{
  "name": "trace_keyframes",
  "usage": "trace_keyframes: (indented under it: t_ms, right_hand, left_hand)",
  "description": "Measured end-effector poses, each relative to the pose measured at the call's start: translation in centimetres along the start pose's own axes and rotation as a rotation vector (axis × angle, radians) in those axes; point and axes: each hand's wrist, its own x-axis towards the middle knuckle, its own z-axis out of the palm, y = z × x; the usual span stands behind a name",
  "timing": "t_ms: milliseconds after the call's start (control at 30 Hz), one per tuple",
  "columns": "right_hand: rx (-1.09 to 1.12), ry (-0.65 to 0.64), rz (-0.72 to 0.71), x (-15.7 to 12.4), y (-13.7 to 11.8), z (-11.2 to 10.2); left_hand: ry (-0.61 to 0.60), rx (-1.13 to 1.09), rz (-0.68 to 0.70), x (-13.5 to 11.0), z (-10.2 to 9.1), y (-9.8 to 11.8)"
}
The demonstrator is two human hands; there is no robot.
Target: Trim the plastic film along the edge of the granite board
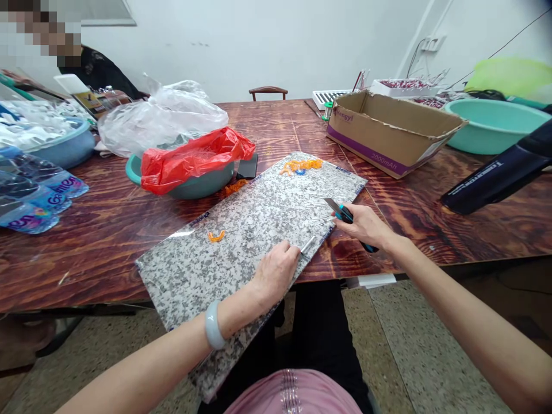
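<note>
My right hand (364, 225) is wrapped round a utility knife (346, 214), black and teal, with its blade out and pointing up to the left. My left hand (278, 269) rests closed on the speckled grey board (194, 276). A short, thin silvery rod (307, 245) sticks out from its fingers; its kind is unclear. Several thin, pale strands (317, 219) lie on the board near the blade. A curved orange piece (216, 236) sits alone towards the board's left, and a pile of orange pieces (302, 166) with a bit of blue lies at the far end.
A cardboard box (390, 129) stands behind my right hand, near a dark hair dryer (487, 178) and a turquoise basin (495, 123). To the left are a bowl with a red bag (190, 158), a phone (247, 165) and water bottles (38, 192). Another person sits far left.
</note>
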Motion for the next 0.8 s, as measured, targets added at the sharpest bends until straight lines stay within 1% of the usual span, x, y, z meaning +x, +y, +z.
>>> trace_keyframes:
  t_ms: [100,200,300,367,433,533,700,800]
  right_hand:
    - [0.13,0.021,0.071,-1.3,-0.2,0.2]
    - [0.235,0.031,0.131,-2.5,-0.6,1.0]
    - [0.315,0.012,0.143,-3.4,-1.4,2.1]
    - [0.381,-0.025,0.151,-3.8,-2.1,2.8]
    - [0.453,-0.061,0.169,-4.0,-2.7,3.4]
    - [0.532,-0.09,0.198,-4.2,-3.2,3.9]
    - [0.615,-0.098,0.25,-4.3,-3.3,4.3]
    - [0.665,-0.098,0.262,-4.3,-3.3,4.5]
  left_hand:
    - [0.036,0.061,-0.013,0.1,0.0,0.0]
    - [0.057,0.157,0.015,-0.1,0.3,-0.2]
    - [0.067,0.258,0.067,-0.5,0.9,-0.4]
    - [0.06,0.273,0.096,-0.8,1.1,-0.5]
    - [0.046,0.229,0.107,-1.0,1.2,-0.5]
    - [0.045,0.106,0.093,-0.9,1.1,-0.5]
    - [0.094,-0.004,0.045,-0.3,1.0,-0.3]
    - [0.118,-0.046,0.047,-0.1,1.0,-0.2]
